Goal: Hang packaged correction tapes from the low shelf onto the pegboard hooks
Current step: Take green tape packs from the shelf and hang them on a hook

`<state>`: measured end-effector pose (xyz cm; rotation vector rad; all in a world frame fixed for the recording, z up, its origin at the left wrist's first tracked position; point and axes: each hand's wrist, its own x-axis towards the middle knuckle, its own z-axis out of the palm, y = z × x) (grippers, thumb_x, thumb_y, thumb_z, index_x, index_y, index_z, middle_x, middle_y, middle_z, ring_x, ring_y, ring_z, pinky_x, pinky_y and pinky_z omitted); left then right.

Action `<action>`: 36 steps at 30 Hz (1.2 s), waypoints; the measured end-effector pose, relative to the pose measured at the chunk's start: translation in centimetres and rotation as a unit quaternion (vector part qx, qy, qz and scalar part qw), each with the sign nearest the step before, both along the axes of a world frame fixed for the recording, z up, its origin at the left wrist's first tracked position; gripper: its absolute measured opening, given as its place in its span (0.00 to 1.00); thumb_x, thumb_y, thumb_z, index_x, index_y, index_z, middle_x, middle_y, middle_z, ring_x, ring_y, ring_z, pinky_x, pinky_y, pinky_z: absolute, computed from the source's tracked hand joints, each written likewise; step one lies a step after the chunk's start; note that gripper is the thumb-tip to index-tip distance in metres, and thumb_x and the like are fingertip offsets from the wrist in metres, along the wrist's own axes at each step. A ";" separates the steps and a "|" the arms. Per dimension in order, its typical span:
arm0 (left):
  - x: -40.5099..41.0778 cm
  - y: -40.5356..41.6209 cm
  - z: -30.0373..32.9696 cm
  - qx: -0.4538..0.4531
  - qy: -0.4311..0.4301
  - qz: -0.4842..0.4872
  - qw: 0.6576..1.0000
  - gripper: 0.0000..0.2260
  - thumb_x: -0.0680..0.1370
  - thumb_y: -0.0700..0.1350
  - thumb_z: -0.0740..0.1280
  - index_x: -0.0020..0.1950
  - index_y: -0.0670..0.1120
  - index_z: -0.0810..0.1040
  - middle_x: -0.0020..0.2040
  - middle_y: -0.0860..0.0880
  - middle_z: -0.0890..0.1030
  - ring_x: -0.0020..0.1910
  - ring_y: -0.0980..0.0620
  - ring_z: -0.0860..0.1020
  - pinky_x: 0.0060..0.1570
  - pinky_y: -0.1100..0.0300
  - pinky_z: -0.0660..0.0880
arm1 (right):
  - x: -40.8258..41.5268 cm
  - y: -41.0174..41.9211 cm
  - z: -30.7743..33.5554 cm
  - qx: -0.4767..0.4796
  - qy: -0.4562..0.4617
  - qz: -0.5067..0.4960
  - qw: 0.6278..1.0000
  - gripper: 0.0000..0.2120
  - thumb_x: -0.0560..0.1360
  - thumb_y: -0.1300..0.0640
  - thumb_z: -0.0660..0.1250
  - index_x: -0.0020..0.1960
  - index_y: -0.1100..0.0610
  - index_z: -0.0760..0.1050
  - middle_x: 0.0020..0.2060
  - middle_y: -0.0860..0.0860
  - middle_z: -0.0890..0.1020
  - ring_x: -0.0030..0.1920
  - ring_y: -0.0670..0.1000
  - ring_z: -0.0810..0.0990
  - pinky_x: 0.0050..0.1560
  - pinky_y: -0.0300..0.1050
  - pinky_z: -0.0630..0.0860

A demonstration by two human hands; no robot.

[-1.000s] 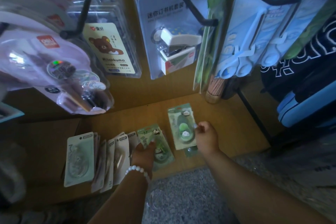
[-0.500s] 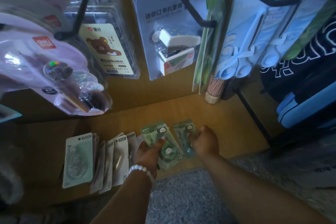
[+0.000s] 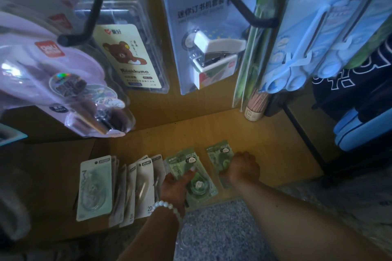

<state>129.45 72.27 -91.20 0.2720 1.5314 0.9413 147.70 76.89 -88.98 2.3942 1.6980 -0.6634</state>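
Green panda correction tape pack (image 3: 192, 172) is lying under the left hand (image 3: 175, 187), thumb gripping it; the right hand (image 3: 242, 168) is clutching a second green pack (image 3: 218, 158) on the wooden shelf (image 3: 265, 144).

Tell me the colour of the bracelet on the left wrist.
White: a white beaded bracelet behind the left hand, seen in the head view.

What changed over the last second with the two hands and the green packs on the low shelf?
The right hand lowered its green pack from raised above the shelf down to the wooden shelf, beside the other pack, and still grips it. The left hand kept hold of its green panda pack, shifting only slightly. The row of pale packs on the left and the hanging stapler packs stayed put.
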 end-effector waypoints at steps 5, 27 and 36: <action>-0.1 -0.4 0.7 0.001 0.011 -0.009 1.000 0.53 0.48 0.63 0.84 0.69 0.46 0.74 0.63 0.42 0.80 0.59 0.39 0.80 0.53 0.38 0.79 | 0.8 -0.1 0.4 0.039 0.011 0.008 0.999 0.30 0.66 0.39 0.71 0.59 0.58 0.72 0.59 0.55 0.73 0.61 0.56 0.71 0.58 0.48 0.70; 0.8 -1.7 2.6 -0.015 0.022 -0.030 0.999 0.45 0.48 0.61 0.84 0.61 0.43 0.79 0.54 0.43 0.85 0.51 0.40 0.84 0.53 0.40 0.80 | 3.4 -0.7 2.8 0.009 0.335 -0.146 0.931 0.18 0.64 0.46 0.76 0.47 0.56 0.77 0.44 0.51 0.81 0.44 0.52 0.81 0.42 0.43 0.76; 1.3 -1.7 6.3 0.018 0.042 -0.050 0.998 0.52 0.47 0.69 0.80 0.67 0.49 0.74 0.62 0.45 0.81 0.57 0.40 0.81 0.51 0.40 0.80 | 0.9 -2.9 8.4 -0.027 0.523 -0.144 0.840 0.27 0.57 0.49 0.81 0.49 0.56 0.74 0.50 0.54 0.81 0.48 0.51 0.79 0.46 0.46 0.75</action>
